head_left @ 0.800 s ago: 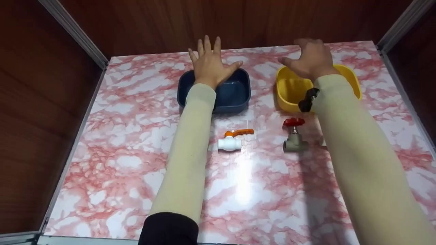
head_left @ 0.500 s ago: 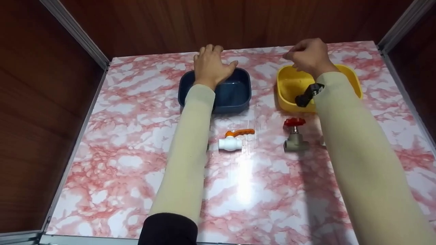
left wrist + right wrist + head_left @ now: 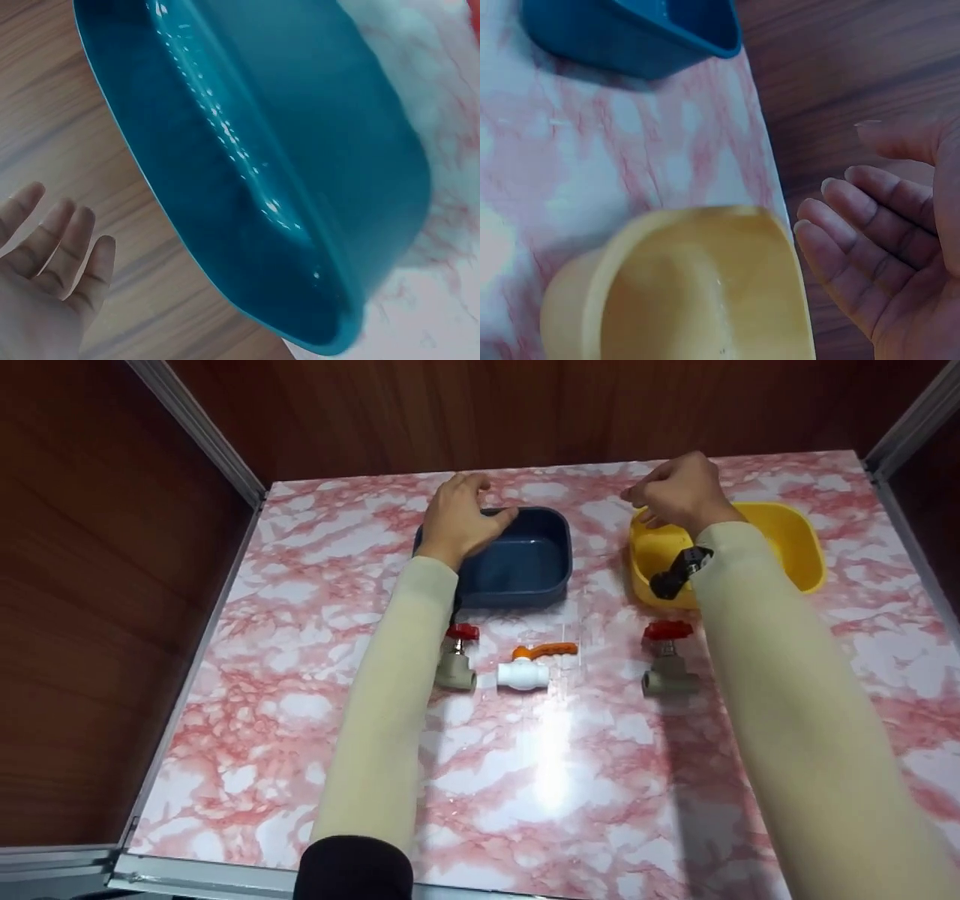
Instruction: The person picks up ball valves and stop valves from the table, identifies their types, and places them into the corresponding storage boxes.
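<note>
Left arm extended toward one o'clock, right arm toward eleven. Left hand (image 3: 459, 521): unoccupied, fingers loosely bent, thumb spread wide; blue basin (image 3: 517, 562) beneath, extending toward four o'clock. Right hand (image 3: 682, 493): unoccupied, fingers curved, thumb narrowly apart; yellow basin (image 3: 793, 544) below, toward five o'clock.

Free gap between blue basin (image 3: 514, 600) and yellow basin (image 3: 799, 540) (valves (image 3: 523, 676) in front).

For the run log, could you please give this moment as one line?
left hand: near blue tub, holding nothing | right hand: near yellow tub, holding nothing | table: white valve between two red-handled valves
</note>
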Available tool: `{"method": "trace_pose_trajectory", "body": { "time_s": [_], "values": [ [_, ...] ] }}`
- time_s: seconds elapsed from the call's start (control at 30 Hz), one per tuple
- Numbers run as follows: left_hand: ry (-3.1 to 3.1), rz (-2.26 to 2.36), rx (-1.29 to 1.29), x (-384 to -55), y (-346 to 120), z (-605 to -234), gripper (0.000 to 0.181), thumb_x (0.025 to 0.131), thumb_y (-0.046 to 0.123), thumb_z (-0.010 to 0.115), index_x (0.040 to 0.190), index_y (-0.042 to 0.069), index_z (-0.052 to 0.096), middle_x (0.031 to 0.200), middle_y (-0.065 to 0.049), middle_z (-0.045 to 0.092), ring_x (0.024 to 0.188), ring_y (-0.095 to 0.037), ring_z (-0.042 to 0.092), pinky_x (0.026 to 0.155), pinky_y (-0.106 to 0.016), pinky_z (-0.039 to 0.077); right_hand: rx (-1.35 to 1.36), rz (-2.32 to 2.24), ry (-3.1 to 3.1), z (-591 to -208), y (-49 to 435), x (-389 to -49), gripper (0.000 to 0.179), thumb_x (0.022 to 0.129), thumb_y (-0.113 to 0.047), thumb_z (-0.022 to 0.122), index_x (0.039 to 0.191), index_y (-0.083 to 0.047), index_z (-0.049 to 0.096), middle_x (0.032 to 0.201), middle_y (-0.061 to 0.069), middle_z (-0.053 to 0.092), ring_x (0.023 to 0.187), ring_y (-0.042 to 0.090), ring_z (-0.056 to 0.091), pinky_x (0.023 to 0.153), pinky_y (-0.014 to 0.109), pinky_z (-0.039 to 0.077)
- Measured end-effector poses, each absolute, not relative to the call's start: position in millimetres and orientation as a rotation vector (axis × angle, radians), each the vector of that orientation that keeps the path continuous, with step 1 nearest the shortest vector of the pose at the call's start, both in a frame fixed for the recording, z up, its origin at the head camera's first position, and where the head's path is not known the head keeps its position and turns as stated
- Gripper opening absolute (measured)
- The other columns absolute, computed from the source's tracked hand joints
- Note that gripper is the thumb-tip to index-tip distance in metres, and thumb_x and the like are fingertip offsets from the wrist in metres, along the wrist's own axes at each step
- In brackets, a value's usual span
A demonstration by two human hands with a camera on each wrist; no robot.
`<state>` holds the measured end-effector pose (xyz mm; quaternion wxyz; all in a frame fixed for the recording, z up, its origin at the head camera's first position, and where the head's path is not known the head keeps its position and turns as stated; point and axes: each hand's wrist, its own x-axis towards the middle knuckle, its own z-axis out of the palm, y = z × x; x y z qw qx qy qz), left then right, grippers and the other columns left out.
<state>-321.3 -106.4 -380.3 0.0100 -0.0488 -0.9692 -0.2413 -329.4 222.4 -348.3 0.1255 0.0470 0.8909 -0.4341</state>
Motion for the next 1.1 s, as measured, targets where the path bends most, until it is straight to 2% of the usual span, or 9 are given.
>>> {"method": "trace_pose_trajectory", "body": {
  "time_s": [0.23,0.5,0.6,0.7,0.8,0.87,0.93,1.03,1.1],
  "values": [
    [-3.021,-0.852,-0.115,-312,-120,-388,0.071,0.106,0.063,0.075,0.160,0.017,0.065,0.160,-0.008,0.068,0.150,-0.026,0.062,0.135,-0.044,0.048,0.193,-1.197,2.536,-357,217,-339,0.061,0.107,-0.056,0.080,0.154,-0.018,0.075,0.128,-0.012,0.070,0.115,0.020,0.075,0.099,0.021,0.066],
    [-3.043,-0.964,-0.066,-297,-130,-389,0.075,0.106,0.061,0.078,0.166,0.018,0.061,0.169,-0.006,0.063,0.159,-0.025,0.056,0.139,-0.045,0.045,0.191,-1.241,2.486,-363,210,-344,0.056,0.107,-0.052,0.082,0.152,-0.019,0.077,0.136,-0.006,0.071,0.119,0.019,0.076,0.101,0.024,0.067],
    [-3.022,-0.977,-0.096,-293,-132,-390,0.076,0.105,0.060,0.079,0.164,0.016,0.062,0.165,-0.008,0.066,0.155,-0.027,0.059,0.136,-0.046,0.048,0.215,-1.236,2.481,-365,210,-346,0.055,0.107,-0.052,0.083,0.153,-0.021,0.076,0.141,-0.005,0.072,0.122,0.019,0.076,0.103,0.026,0.066],
    [-2.999,-0.989,-0.124,-288,-135,-392,0.073,0.104,0.058,0.081,0.161,0.015,0.065,0.160,-0.009,0.069,0.150,-0.027,0.062,0.133,-0.046,0.050,0.221,-1.227,2.483,-366,209,-345,0.058,0.106,-0.053,0.083,0.154,-0.020,0.076,0.144,-0.003,0.072,0.121,0.019,0.077,0.106,0.027,0.066],
    [-2.999,-0.987,-0.129,-282,-137,-396,0.071,0.104,0.057,0.081,0.159,0.015,0.066,0.159,-0.008,0.070,0.149,-0.027,0.062,0.133,-0.046,0.051,0.208,-1.215,2.490,-359,203,-334,0.060,0.108,-0.050,0.081,0.156,-0.014,0.072,0.150,0.004,0.071,0.112,0.016,0.078,0.113,0.032,0.064],
    [-3.003,-0.990,-0.124,-278,-139,-398,0.070,0.104,0.057,0.081,0.159,0.016,0.066,0.160,-0.007,0.069,0.149,-0.026,0.062,0.132,-0.046,0.052,0.210,-1.203,2.500,-359,200,-332,0.060,0.109,-0.050,0.080,0.156,-0.013,0.072,0.143,0.000,0.071,0.109,0.014,0.079,0.110,0.029,0.065],
    [-3.007,-0.996,-0.123,-274,-139,-400,0.070,0.104,0.058,0.082,0.159,0.016,0.066,0.160,-0.007,0.069,0.150,-0.027,0.062,0.132,-0.046,0.053,0.206,-1.184,2.504,-358,197,-330,0.062,0.109,-0.051,0.079,0.157,-0.012,0.071,0.147,0.003,0.071,0.110,0.015,0.080,0.115,0.032,0.064],
    [-3.005,-1.019,-0.120,-268,-139,-403,0.070,0.104,0.058,0.082,0.158,0.016,0.067,0.161,-0.007,0.068,0.151,-0.028,0.062,0.131,-0.048,0.053,0.195,-1.167,2.505,-368,198,-337,0.067,0.107,-0.057,0.081,0.156,-0.012,0.070,0.144,0.002,0.072,0.117,0.018,0.082,0.118,0.033,0.062],
    [-3.012,-1.020,-0.119,-265,-140,-404,0.070,0.104,0.058,0.082,0.158,0.016,0.067,0.160,-0.007,0.068,0.151,-0.028,0.062,0.132,-0.049,0.053,0.195,-1.150,2.505,-372,197,-338,0.070,0.106,-0.059,0.080,0.157,-0.012,0.068,0.151,0.006,0.072,0.118,0.018,0.082,0.127,0.039,0.057]
  ]
}}
